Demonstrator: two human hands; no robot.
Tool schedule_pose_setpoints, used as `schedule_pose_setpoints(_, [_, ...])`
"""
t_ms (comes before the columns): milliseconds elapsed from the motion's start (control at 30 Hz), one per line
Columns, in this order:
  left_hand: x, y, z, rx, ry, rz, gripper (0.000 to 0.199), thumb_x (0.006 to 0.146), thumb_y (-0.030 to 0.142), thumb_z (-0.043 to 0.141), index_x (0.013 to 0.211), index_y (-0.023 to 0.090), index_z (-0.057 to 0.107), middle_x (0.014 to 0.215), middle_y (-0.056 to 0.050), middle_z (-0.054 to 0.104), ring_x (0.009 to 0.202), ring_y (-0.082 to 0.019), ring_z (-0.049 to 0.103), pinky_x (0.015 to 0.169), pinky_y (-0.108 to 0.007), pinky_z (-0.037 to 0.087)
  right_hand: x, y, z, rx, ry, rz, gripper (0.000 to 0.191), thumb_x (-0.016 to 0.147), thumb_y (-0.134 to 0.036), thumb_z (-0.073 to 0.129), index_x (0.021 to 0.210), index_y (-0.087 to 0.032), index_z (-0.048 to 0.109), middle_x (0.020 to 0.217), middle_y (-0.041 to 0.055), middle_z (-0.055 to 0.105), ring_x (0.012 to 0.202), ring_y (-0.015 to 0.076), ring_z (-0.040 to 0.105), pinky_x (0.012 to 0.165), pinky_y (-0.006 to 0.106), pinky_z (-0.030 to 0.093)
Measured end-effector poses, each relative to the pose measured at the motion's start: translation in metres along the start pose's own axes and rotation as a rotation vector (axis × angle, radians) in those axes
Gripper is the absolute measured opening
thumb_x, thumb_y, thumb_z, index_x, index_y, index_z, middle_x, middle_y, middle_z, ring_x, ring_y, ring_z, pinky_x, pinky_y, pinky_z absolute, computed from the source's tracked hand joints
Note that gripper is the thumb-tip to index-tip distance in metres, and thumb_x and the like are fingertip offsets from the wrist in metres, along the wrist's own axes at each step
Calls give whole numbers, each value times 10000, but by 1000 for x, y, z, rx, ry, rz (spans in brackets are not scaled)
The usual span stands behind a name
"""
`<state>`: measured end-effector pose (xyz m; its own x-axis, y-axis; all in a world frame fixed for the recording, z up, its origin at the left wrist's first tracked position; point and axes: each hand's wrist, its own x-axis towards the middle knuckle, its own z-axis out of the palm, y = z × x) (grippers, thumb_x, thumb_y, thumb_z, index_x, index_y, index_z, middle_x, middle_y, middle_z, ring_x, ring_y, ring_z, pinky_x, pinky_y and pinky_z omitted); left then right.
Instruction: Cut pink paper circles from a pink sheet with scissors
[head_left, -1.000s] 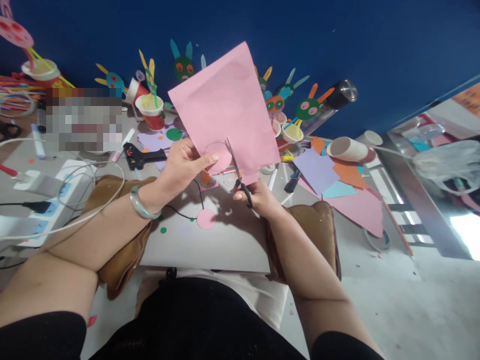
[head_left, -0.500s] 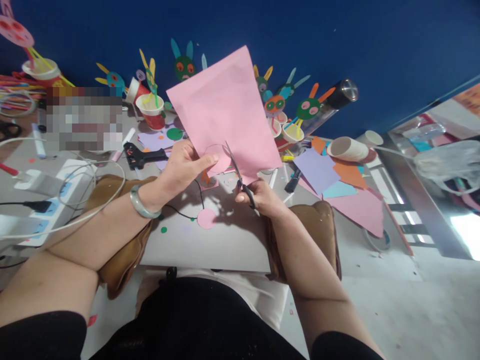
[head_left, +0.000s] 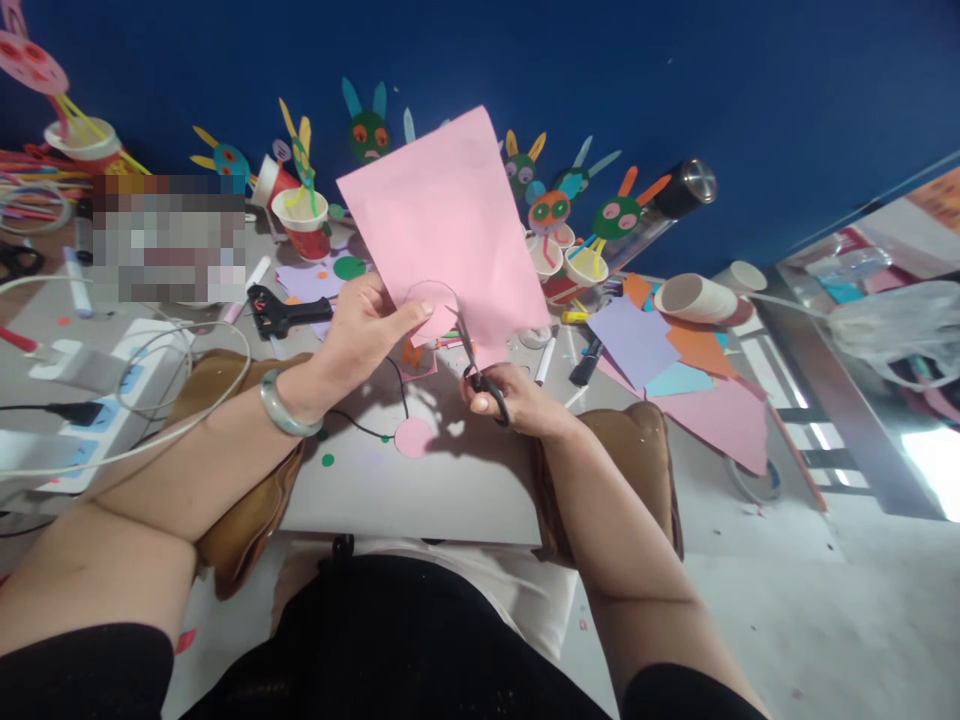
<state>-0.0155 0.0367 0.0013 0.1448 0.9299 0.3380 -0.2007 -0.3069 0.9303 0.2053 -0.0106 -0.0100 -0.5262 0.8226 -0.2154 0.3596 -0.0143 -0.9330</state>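
Observation:
A large pink paper sheet [head_left: 450,220] is held up over the table by my left hand [head_left: 367,330], thumb on top and fingers behind it. Under that thumb a drawn round outline shows, partly cut along its right and lower side. My right hand [head_left: 510,395] is closed around the black handles of a pair of scissors [head_left: 480,378]. The blades point up and away, at the cut edge beside the round part. Below, on the table, lies a pink paper circle [head_left: 414,437] next to a black cord.
Paper cups [head_left: 301,215] with rabbit-face figures line the back. At left are a black glue gun [head_left: 289,312] and a white power strip [head_left: 112,410] with loose cables. Coloured paper [head_left: 637,340], stacked cups [head_left: 694,297] and a bottle [head_left: 667,210] stand or lie to the right.
The pink sheet has tilted and dropped slightly, its right corner shifting left. The scissors have moved a little down, with their blades at the edge of the round part.

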Motion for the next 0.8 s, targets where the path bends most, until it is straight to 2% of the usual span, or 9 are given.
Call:
schedule_pose_setpoints(167, [8,-6,-5,88,188,58,97,748,234,730,769,161,670,733,-14,693,693,-131,638,679,-255,570,-4,-5,-9,-116,-197,30,646,701,-790,656,738,-156,536,655,-34,461,642,111,394,588,250,289])
schedule_pose_setpoints(300, [12,-5,-10,195,234,82,91,764,223,728,751,175,652,717,-15,665,718,-148,637,694,-272,567,-10,-9,-18,-134,-338,13,688,691,-833,629,728,-152,537,658,-27,476,647,116,409,598,253,295])
schedule_pose_setpoints(500, [8,-1,-9,236,160,101,108,804,286,721,829,192,674,773,-20,688,703,-139,632,684,-279,556,-10,-4,-23,-62,-161,-97,726,699,-872,576,735,-148,544,670,-19,489,648,116,413,602,257,295])
schedule_pose_setpoints(800, [-1,4,-1,166,128,41,159,806,310,730,886,182,681,820,-26,728,756,-156,668,714,-276,576,-6,-3,-14,-56,-183,-19,713,690,-871,586,693,-164,498,645,-34,458,621,102,366,575,264,245])
